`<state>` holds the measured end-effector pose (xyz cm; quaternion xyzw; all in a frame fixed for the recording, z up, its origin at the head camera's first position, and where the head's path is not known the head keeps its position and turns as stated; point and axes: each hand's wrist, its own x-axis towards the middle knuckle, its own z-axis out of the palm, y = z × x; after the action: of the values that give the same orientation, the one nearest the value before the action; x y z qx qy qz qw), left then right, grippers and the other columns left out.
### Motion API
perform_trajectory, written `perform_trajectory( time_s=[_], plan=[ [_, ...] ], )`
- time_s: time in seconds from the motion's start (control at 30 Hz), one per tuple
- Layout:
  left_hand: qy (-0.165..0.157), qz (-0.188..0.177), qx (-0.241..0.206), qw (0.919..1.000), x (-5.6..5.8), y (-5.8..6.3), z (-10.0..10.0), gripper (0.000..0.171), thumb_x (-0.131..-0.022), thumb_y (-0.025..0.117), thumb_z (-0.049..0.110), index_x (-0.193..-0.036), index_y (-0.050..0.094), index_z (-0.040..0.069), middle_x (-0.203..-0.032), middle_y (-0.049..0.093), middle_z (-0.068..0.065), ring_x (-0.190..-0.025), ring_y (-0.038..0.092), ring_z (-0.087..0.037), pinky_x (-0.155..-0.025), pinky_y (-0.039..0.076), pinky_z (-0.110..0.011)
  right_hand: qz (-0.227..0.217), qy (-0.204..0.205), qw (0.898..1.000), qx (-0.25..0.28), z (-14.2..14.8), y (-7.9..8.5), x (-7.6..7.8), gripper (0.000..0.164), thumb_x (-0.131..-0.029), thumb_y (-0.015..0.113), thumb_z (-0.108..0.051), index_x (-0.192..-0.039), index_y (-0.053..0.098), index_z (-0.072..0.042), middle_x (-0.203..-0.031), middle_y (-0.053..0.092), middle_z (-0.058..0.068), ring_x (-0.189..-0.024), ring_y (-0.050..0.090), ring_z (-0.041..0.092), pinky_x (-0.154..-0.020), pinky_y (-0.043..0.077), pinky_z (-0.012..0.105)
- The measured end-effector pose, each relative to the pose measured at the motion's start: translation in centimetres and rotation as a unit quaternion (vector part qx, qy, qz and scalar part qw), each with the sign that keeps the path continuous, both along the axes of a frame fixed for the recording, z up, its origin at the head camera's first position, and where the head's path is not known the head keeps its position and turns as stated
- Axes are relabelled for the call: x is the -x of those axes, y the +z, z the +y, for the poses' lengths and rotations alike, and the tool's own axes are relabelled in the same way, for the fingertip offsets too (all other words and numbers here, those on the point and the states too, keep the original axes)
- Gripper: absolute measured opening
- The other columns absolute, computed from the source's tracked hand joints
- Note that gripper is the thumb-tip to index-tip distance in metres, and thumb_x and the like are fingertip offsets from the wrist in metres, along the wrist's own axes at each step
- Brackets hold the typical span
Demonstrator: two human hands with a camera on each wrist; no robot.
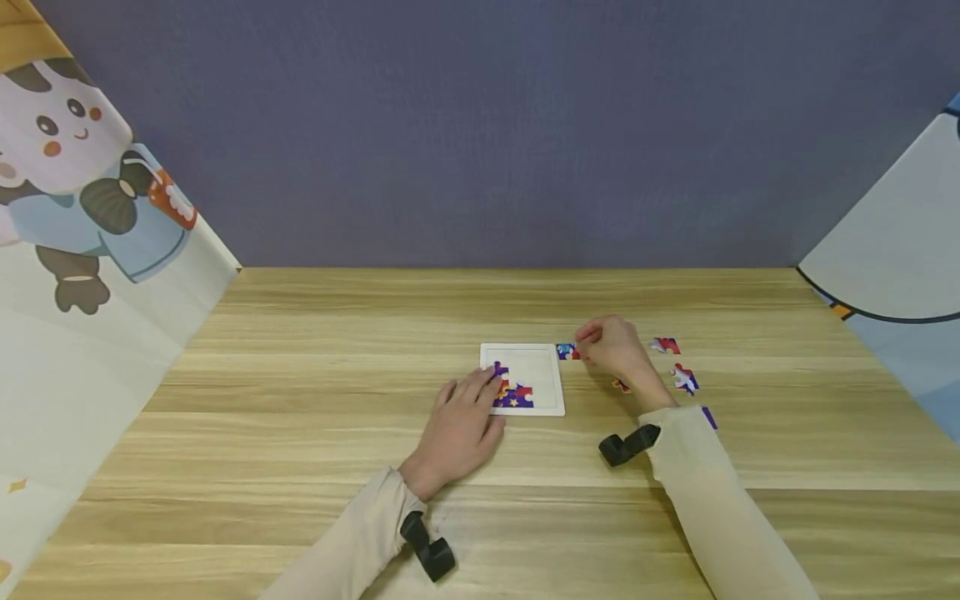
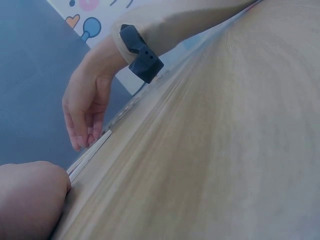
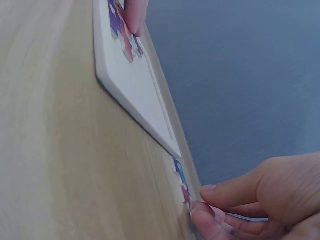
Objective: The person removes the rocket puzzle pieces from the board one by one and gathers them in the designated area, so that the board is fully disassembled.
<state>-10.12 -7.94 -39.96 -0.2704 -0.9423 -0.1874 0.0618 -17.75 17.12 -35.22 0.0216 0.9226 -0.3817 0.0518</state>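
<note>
A white square puzzle tray (image 1: 551,392) lies on the table, with joined purple, red and yellow puzzle pieces (image 1: 516,398) in its lower left corner. My left hand (image 1: 461,425) rests on the tray's left side, fingers extended over those pieces. Just past the tray's upper right corner lies a blue and red puzzle piece (image 1: 566,351). With thumb and fingertips, my right hand (image 1: 615,350) pinches that piece at its right end. The right wrist view shows the pinched piece (image 3: 181,177) lying low against the tabletop, its far end hidden by the fingers.
Loose puzzle pieces lie to the right: a red one (image 1: 666,345), a white and purple one (image 1: 684,379), a purple one (image 1: 708,417) partly under the sleeve, and another (image 1: 621,386) beside the right wrist. A dark wall (image 1: 517,150) stands behind the table.
</note>
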Motion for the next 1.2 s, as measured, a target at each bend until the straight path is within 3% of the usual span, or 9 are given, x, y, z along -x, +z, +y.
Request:
perform_trajectory(
  time_s=[0.23, 0.63, 0.87, 1.2],
  plan=[
    [0.000, -0.001, -0.002, 1.0000, 0.0, 0.0, 0.0, 0.051, -0.096, 0.045, 0.031, -0.140, 0.046, 0.004, -0.149, 0.040, -0.011, -0.138, 0.037, -0.027, -0.112, 0.028, -0.052, 0.004, 0.003, 1.000, -0.009, -0.1, 0.5, -0.3, 0.023, -0.086, 0.061, -0.004, -0.106, 0.065, 0.006, -0.099, 0.066, 0.023, -0.076, 0.066, 0.023, -0.064, 0.054, 0.026],
    [0.001, -0.002, -0.002, 1.0000, 0.1, -0.1, 0.1, 0.051, -0.096, 0.045, 0.031, -0.140, 0.046, 0.004, -0.149, 0.041, -0.011, -0.138, 0.037, -0.027, -0.113, 0.027, -0.052, 0.026, 0.056, 0.998, 0.005, -1.5, 1.3, -1.1, 0.024, -0.087, 0.059, -0.003, -0.107, 0.064, 0.009, -0.098, 0.065, 0.025, -0.076, 0.066, 0.027, -0.063, 0.055, 0.029],
    [0.002, -0.005, -0.003, 1.0000, 0.1, -0.1, 0.1, 0.051, -0.096, 0.046, 0.031, -0.140, 0.046, 0.005, -0.149, 0.040, -0.011, -0.138, 0.037, -0.026, -0.113, 0.027, -0.052, 0.045, 0.076, 0.996, -0.012, -2.8, 0.9, -1.4, 0.020, -0.084, 0.063, -0.004, -0.101, 0.067, 0.005, -0.090, 0.067, 0.017, -0.079, 0.063, 0.024, -0.065, 0.050, 0.026],
    [0.001, -0.006, -0.002, 1.0000, 0.1, -0.1, 0.1, 0.051, -0.097, 0.045, 0.031, -0.140, 0.045, 0.005, -0.150, 0.040, -0.010, -0.138, 0.036, -0.026, -0.112, 0.028, -0.052, 0.053, 0.101, 0.993, -0.015, -5.1, 0.3, -1.8, 0.016, -0.084, 0.064, -0.002, -0.099, 0.067, 0.004, -0.088, 0.067, 0.016, -0.082, 0.063, 0.024, -0.074, 0.054, 0.034]
  ],
)
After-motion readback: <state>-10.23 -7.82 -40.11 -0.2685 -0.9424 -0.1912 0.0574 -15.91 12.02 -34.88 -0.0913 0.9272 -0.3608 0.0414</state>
